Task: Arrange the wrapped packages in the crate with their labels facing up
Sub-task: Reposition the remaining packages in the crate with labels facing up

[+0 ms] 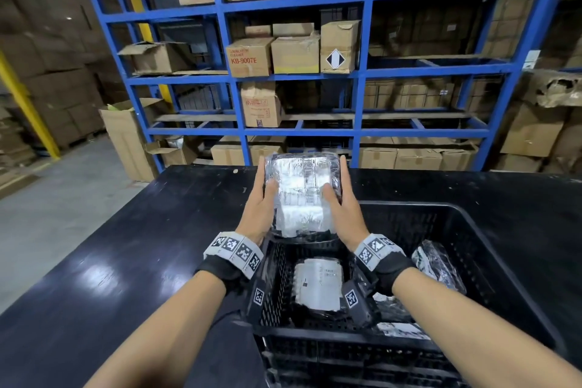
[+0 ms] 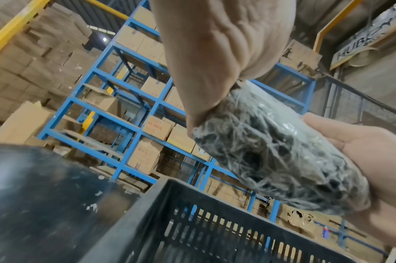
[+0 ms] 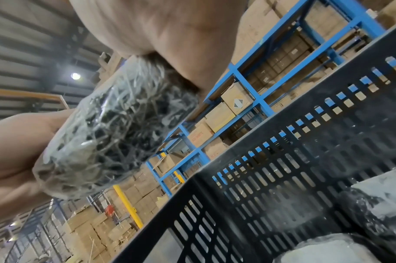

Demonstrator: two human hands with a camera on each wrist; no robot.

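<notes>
Nearest the wearer, the black crate [image 1: 491,264] is sitting on the dark table [image 1: 110,249], and it serves as the reference point here. Inside it, toward its near-left corner, one wrapped package [image 1: 318,287] is lying flat with its white label facing up, apparently already arranged; against the crate's right wall another package [image 1: 439,263] is leaning tilted, so its label face cannot be confirmed. Above the crate's far-left rim, the held package [image 1: 302,195] is being carried label-up. The left hand [image 1: 259,209] and right hand [image 1: 341,211] are clamping it from opposite sides, thumbs lying over the label and fingers wrapping underneath, presumably to keep the slippery film level and the label readable during lowering. Beyond the crate, blue shelving [image 1: 299,72] is holding cardboard boxes.
</notes>
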